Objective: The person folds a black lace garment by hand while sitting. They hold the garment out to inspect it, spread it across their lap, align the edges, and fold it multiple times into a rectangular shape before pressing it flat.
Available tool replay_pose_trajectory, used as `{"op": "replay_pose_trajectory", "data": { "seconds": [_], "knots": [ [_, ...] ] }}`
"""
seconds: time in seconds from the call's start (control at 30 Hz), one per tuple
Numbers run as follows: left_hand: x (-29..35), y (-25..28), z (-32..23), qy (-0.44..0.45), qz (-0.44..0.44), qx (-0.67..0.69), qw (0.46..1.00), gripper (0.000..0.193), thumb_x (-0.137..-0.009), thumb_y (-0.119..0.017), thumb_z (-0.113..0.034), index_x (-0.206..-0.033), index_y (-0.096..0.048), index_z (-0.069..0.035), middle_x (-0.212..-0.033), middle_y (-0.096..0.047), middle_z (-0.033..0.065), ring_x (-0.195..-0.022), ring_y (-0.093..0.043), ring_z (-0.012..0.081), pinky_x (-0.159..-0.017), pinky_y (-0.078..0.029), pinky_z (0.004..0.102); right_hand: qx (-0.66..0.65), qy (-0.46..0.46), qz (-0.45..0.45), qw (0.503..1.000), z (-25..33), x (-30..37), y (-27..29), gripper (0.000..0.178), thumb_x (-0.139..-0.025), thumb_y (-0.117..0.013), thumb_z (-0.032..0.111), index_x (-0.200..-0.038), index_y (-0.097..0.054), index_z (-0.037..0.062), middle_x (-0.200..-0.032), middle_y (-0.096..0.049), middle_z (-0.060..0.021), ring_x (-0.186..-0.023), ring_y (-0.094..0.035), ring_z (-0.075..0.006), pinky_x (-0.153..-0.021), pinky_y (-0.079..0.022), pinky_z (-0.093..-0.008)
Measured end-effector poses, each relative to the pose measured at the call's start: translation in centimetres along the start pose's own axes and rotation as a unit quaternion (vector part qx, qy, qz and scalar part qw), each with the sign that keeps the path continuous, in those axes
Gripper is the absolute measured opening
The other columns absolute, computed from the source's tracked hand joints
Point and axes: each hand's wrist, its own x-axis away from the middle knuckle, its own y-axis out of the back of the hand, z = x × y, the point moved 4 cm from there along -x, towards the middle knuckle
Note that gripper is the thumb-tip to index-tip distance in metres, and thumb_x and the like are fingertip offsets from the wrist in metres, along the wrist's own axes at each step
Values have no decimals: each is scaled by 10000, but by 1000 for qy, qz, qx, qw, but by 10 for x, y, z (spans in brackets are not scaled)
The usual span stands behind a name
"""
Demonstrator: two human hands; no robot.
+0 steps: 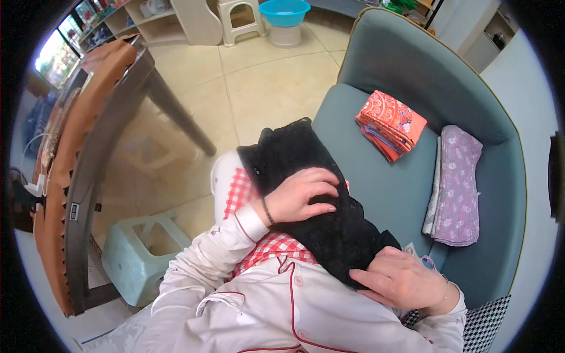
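Black cloth (318, 200) under both hands' fingers (321, 187).

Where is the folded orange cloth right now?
In the head view, the folded orange cloth lies on the teal sofa seat, right of the person's lap, beside the folded purple cloth.

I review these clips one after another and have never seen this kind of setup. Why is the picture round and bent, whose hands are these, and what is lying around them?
No machine here: a person wears a wide fisheye camera on the head, looking down, so edges bend. The left hand presses flat on a black lacy cloth spread over the lap; the right hand rests on its near end. Whether either has a closed grip is unclear. On the teal sofa beside them lie a folded orange patterned cloth and a folded lilac flowered cloth. A pale green stool stands on the floor left.
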Motion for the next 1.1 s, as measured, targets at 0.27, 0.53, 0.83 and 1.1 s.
{"op": "replay_pose_trajectory", "data": {
  "seconds": [0.27,0.53,0.83,1.1],
  "knots": [
    [47,-34,10,73,189,54,978,278,-877,-582,-131,-1136,-596,-32,-1270,-534,162,-1230,-462,318,-1044,-347,403,171,110,-44,978,-2,-16,24,289,-717,-665,107,-988,-638,10,-708,-488,-16,-585,-519,-142,-474,-418,-253],
    [36,-27,-15,168,178,324,914,377,-786,-525,3,-1162,-552,-2,-1229,-545,164,-1215,-453,309,-1039,-340,371,193,269,-121,936,-35,-119,35,211,-750,-693,248,-730,-587,68,-637,-463,-31,-536,-523,-191,-431,-415,-298],
    [94,-58,5,48,309,89,946,465,-952,-432,-173,-1386,-375,-16,-1469,-317,150,-1356,-295,275,-1129,-206,345,18,80,-82,993,-189,-192,-70,207,-840,-649,242,-903,-657,46,-957,-627,-118,-949,-590,-303,-829,-471,-383],
    [99,-39,5,86,249,155,952,448,-939,-453,-180,-1360,-418,-31,-1450,-360,132,-1344,-322,268,-1113,-226,325,-74,-102,-203,971,-170,-86,-29,221,-849,-631,178,-1010,-613,28,-1048,-612,-140,-1002,-583,-308,-874,-460,-360]
  ]
}}
